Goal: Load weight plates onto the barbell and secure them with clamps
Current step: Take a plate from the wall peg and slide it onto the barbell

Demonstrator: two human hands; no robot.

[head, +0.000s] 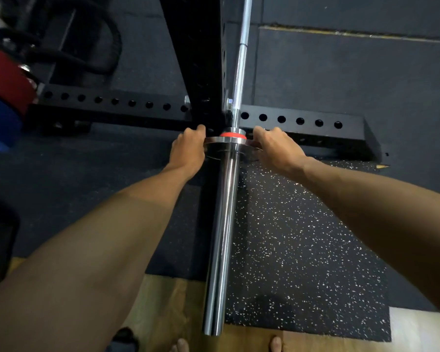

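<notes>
Both hands sit at the inner end of the barbell sleeve (pixel 220 235), left hand (pixel 188 149) and right hand (pixel 277 148) curled round opposite edges of a thin steel plate (pixel 235 143) pushed up against the red-ringed collar (pixel 232 134); it looks small, rigid, slick, best held by its rim

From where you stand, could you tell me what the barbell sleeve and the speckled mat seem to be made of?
Sleeve: likely polished chromed steel; it shows long mirror-like streaks of reflection. Mat: probably rubber, matte black with white flecks and no shine.
</notes>
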